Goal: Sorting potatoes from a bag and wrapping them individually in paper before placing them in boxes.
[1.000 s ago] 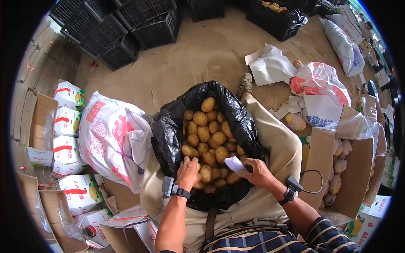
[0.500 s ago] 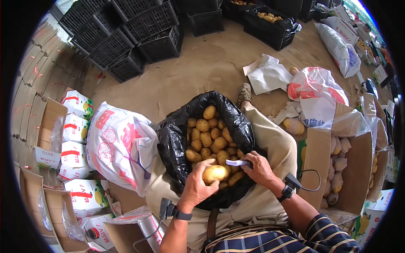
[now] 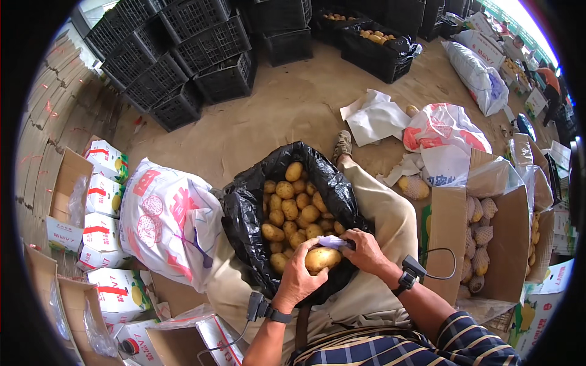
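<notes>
My left hand is closed around a large yellow potato, held above the near edge of a crate lined with black plastic. My right hand pinches a soft, pale lavender piece, folded or crumpled. It touches the top of the potato; whether it is cloth or a foam sleeve I cannot tell. Many loose potatoes fill the crate, which stands between my legs. Part of the heap is hidden behind my hands.
On the right an open carton holds potatoes in white foam nets. A white and red sack and several printed cartons stand on the left. Black crates are stacked behind. White paper lies on the floor.
My hands have come together, so the lavender piece now meets the potato; before, they were slightly apart. The whole view has shifted a little.
</notes>
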Motion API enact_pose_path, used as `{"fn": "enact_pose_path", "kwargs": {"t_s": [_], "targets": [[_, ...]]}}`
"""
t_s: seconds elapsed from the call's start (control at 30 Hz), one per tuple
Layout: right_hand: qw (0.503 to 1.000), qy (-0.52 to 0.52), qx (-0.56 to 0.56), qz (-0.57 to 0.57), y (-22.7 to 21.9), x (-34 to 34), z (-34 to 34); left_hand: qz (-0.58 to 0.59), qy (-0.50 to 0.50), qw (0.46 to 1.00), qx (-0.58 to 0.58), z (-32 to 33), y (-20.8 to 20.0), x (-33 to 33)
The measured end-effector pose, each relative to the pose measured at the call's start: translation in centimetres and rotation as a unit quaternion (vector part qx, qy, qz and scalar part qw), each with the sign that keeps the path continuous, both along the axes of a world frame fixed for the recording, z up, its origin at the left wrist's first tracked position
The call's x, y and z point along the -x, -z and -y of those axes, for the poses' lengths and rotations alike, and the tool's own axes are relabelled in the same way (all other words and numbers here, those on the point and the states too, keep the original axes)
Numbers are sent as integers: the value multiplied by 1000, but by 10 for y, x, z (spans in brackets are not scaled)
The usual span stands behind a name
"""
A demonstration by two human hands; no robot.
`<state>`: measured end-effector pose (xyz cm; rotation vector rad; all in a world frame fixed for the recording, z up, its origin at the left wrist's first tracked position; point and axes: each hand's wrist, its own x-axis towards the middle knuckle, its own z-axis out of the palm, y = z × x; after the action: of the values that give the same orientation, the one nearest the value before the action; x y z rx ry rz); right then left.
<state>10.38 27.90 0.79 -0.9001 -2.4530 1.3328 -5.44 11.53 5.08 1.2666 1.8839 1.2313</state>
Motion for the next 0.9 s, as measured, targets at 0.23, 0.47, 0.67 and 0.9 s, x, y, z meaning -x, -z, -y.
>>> {"fn": "enact_pose_path", "kwargs": {"t_s": [0.23, 0.47, 0.67, 0.9], "targets": [[997, -38, -65, 17, -2, 6, 1, 2, 5, 1000, 22, 10, 11, 3], [971, -121, 170, -119, -21, 11, -28, 93, 54, 994, 33, 7, 24, 10], [872, 118, 451, -147, -12, 0, -41, 426, 82, 901, 6, 16, 21, 1], [837, -81, 497, -216, 38, -7, 22, 453, -8, 889, 68, 24, 24, -17]]}}
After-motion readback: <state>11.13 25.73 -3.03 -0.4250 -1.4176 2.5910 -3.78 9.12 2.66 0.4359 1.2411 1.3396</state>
